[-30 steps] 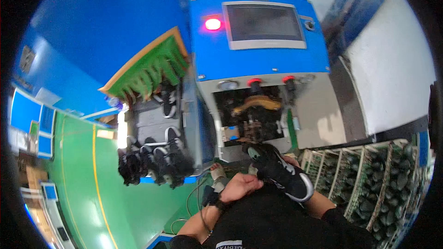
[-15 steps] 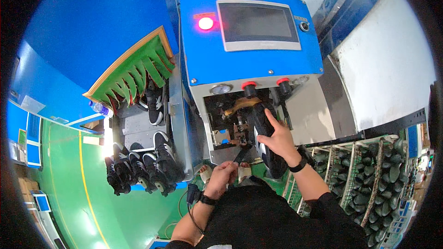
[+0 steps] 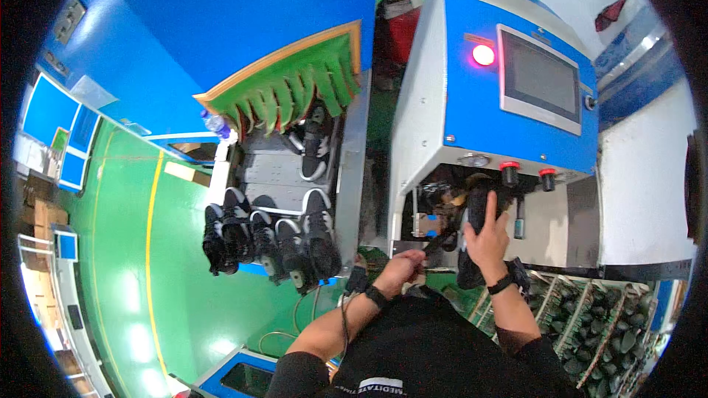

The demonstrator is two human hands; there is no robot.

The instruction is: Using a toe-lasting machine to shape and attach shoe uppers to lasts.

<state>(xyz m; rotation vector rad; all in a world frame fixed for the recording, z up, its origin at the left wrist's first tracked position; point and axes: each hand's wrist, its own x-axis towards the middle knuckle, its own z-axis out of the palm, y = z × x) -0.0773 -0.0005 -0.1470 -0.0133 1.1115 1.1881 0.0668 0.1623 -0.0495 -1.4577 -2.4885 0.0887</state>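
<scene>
A black shoe [image 3: 466, 269] with a pale patch on its side stands toe-up at the opening of the blue and white machine [image 3: 472, 121]. My right hand [image 3: 487, 239] is closed round it, thumb on one side and index finger stretched along it. The shoe's upper end is partly hidden inside the opening. My left hand [image 3: 402, 271], fingers curled, grips the near end of a dark flat strip [image 3: 440, 240] that runs up toward the shoe. Whether the strip is a tool, a lever or a strap I cannot make out.
Left of the machine, several black shoes with white trim [image 3: 317, 225] sit at the end of a grey conveyor [image 3: 276, 169], below a green strip curtain [image 3: 295, 88]. A rack of dark shoe lasts [image 3: 597, 324] stands at lower right. A red lamp [image 3: 483, 54] glows beside the screen.
The view has swung left, so the machine and my hands appear further right. Both hands keep their holds on the shoe and the strip.
</scene>
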